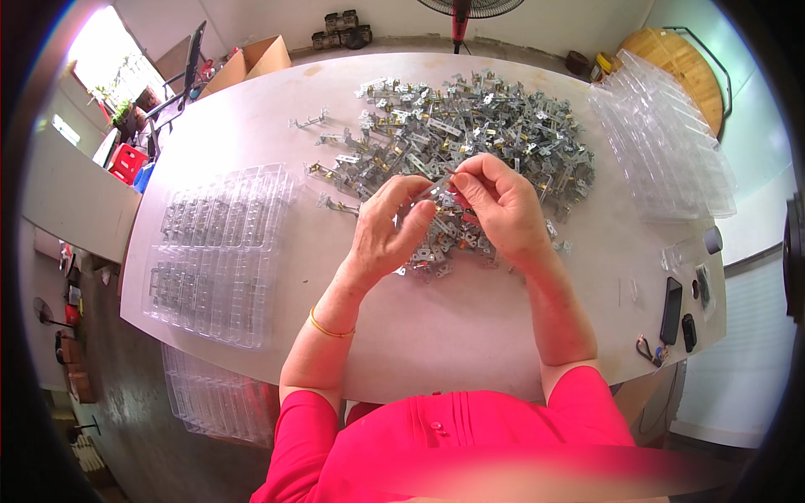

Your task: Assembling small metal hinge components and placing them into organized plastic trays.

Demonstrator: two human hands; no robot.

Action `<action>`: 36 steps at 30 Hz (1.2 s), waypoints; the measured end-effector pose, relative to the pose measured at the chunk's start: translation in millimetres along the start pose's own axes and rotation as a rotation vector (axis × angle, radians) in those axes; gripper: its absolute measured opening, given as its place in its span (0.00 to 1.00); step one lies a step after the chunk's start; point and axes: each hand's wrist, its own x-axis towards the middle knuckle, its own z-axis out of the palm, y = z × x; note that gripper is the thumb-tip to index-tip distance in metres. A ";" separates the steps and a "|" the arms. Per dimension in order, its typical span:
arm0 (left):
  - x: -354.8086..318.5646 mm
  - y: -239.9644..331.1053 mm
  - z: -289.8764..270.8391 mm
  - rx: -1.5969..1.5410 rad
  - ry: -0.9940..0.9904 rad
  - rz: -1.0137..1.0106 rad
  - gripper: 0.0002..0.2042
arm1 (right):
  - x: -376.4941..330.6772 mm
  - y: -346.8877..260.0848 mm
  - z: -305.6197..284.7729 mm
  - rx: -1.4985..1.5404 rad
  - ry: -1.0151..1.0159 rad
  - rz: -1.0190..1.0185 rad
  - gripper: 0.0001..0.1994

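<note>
Over the near edge of a heap of small metal brackets (495, 117), my two hands meet. My left hand (387, 226) is closed round a narrow silver metal bracket (433, 188), thumb below and fingers above. With thumb and forefinger, my right hand (507, 205) pinches at the right end of the same bracket; its fingertips hide what exactly lies between them. Several brackets in the heap carry yellowish, brass-coloured parts. Left of my hands stands a clear plastic tray (283, 189) with rows of similar brackets in its slots.
Clear plastic trays (662, 142) are stacked at the table's far right. A phone (671, 310), keys (650, 350) and small items lie at the right edge. More clear trays (214, 390) sit below the table's left edge. A cardboard box (251, 67) and a fan (460, 21) stand behind.
</note>
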 end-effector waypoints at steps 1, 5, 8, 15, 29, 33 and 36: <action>0.1 -1.5 -3.5 -0.079 -0.041 -0.069 0.18 | 1.5 3.4 -2.2 0.013 0.018 -0.056 0.04; 0.6 -3.6 -10.7 -0.398 -0.216 -0.314 0.18 | 2.8 -0.2 -3.7 0.045 0.051 -0.118 0.04; -1.0 -4.6 -9.9 -0.564 -0.297 -0.401 0.16 | 3.7 0.5 -6.5 0.057 0.031 -0.063 0.03; 1.3 -1.0 -0.1 -0.541 -0.130 -0.418 0.13 | 3.6 0.1 -5.3 -0.319 0.256 -0.426 0.03; -2.5 -5.6 9.2 -0.313 0.002 -0.339 0.12 | -5.8 -3.4 7.9 -0.422 0.125 -0.218 0.04; -5.2 -13.4 11.5 -0.178 0.043 -0.228 0.11 | -8.6 -7.0 10.6 -0.486 0.049 -0.203 0.03; -4.3 -8.8 15.2 -0.134 0.052 -0.212 0.10 | -7.9 -7.6 9.0 -0.469 0.043 -0.162 0.04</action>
